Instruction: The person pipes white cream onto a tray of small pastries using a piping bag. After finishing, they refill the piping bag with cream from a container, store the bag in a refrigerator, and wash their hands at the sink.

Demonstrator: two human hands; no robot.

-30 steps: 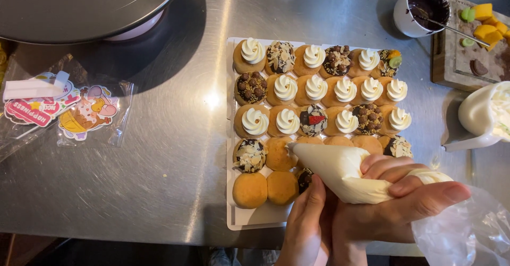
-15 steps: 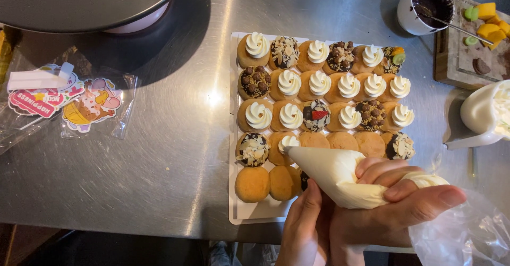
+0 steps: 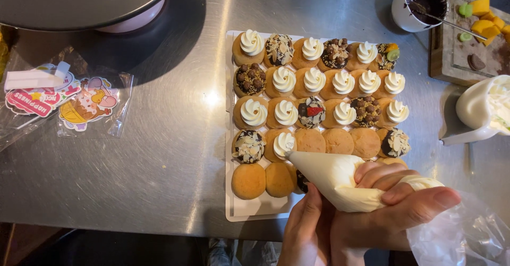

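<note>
Right hand (image 3: 404,202) fingers clamped around piping bag (image 3: 340,178), left hand (image 3: 305,229) fingers together steadying underneath; squeeze evenly, tip ahead over puff (image 3: 284,144).

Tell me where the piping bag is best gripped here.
Grip the piping bag at its fat rear end, coming from the near side as the right hand does; the cone narrows to a tip over the pastries, so the left hand steadies it from below.
</note>
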